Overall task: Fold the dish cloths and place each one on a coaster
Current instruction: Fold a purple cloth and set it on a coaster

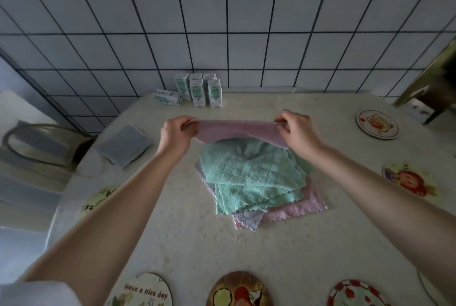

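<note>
A pink cloth (pixel 237 130) is held stretched above the pile (pixel 251 177) at the middle of the desk (pixel 246 246), its long axis running left to right between the hands. One end is pinched by the left hand (pixel 176 133), the other by the right hand (pixel 297 130), with the fingers (pixel 283 126) curled round the edge. A bare coaster (pixel 377 124) lies well apart to the right, nearer the right hand.

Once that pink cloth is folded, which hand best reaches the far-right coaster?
Probably the right hand: it holds the pink dish cloth on the side nearest that coaster; the left hand is farther.
</note>
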A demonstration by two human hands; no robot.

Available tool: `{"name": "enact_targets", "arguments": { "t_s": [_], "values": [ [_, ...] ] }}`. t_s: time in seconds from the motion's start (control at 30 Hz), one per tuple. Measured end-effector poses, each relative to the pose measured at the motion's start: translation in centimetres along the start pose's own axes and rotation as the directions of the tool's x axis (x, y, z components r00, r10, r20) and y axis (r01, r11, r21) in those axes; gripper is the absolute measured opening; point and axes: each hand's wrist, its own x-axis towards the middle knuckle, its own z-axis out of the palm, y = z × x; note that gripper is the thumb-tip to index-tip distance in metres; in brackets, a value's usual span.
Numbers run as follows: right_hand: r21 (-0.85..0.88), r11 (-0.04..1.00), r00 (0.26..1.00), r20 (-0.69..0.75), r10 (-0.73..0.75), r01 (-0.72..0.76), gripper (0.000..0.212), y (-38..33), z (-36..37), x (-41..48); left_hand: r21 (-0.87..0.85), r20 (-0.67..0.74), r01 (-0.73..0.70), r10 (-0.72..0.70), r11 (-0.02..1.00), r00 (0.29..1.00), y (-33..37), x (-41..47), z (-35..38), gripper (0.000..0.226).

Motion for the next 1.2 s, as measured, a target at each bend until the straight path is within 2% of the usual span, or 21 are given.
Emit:
{"name": "enact_targets", "arguments": {
  "t_s": [0.2, 0.37, 0.5, 0.63, 0.83, 0.93, 1.03, 1.2],
  "values": [
    [0.055, 0.995, 0.996, -0.045, -0.081, 0.084, 0.013, -7.2, -0.3, 1.0, 0.147, -0.172, -0.121, 0.146, 0.982, 0.974, 1.3, -0.9, -7.9, 0.019],
    [0.104, 0.984, 0.987, 0.05, -0.152, 0.146, 0.013, -11.7, 2.7, -2.5, 0.306, -0.122, -0.189, 0.235, 0.933, 0.964, -2.7, -6.9, -13.5, 0.02],
    [0.123, 0.982, 0.971, 0.175, -0.165, 0.144, 0.011, -13.4, 6.4, -7.7, 0.353, -0.07, -0.109, 0.143, 0.929, 0.987, -7.8, -14.0, -16.0, 0.015],
    [0.121, 0.987, 0.934, 0.328, -0.145, 0.11, 0.005, -13.8, 9.9, -13.2, 0.365, 0.043, -0.173, 0.169, 0.915, 0.985, -13.1, -20.4, -16.5, 0.017],
    [0.16, 0.987, 0.801, 0.591, -0.095, -0.001, 0.007, -13.7, 12.7, -22.1, 0.34, 0.125, -0.118, 0.079, 0.933, 0.989, -18.4, -28.9, -15.5, 0.014],
    [0.157, 0.988, 0.763, 0.64, -0.095, -0.009, 0.008, -13.4, 13.1, -25.8, 0.322, 0.17, -0.055, 0.0, 0.945, 0.986, -20.5, -32.2, -14.8, 0.014],
    [0.141, 0.99, 0.76, 0.642, -0.105, 0.018, 0.007, -13.0, 13.2, -28.7, 0.303, 0.221, -0.005, -0.066, 0.953, 0.973, -21.7, -34.7, -14.1, 0.014],
    [0.158, 0.977, 0.717, 0.697, -0.008, -0.143, 0.009, -12.6, 12.4, -30.9, 0.289, 0.273, 0.081, -0.163, 0.954, 0.948, -22.2, -36.7, -13.8, 0.013]
  ]
}}
